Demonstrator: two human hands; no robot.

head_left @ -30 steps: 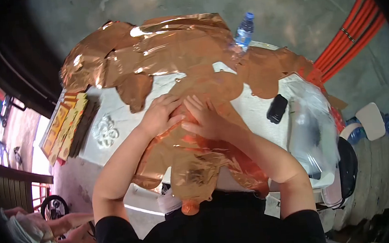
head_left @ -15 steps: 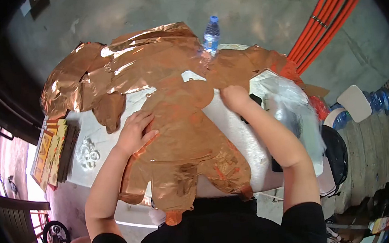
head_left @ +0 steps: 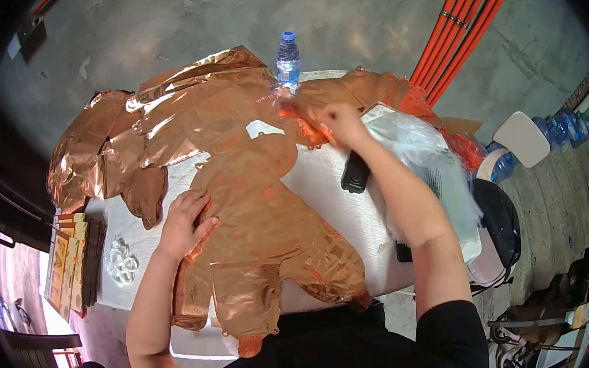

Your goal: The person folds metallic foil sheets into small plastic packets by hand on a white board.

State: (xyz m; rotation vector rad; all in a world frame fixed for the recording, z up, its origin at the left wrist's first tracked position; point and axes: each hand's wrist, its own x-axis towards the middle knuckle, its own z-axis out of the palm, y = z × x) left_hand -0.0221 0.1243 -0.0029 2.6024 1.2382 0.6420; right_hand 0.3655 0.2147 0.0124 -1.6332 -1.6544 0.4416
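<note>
Deflated copper foil balloon (head_left: 264,236) spread flat on a white table (head_left: 323,195).
Figure-shaped, creased and shiny, it lay at the near edge, its neck hanging over. The left hand (head_left: 184,222) pressed on it, fingers spread; the right hand (head_left: 342,122) pinched a second foil piece (head_left: 305,121) near a water bottle (head_left: 288,60). Below lay a concrete floor (head_left: 363,10) and orange cables (head_left: 466,18).

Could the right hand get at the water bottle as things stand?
Probably yes. The right hand is close to the bottle, with only flat foil lying between and nothing upright in the way. But it is pinching that foil, so it would have to let go first.
</note>
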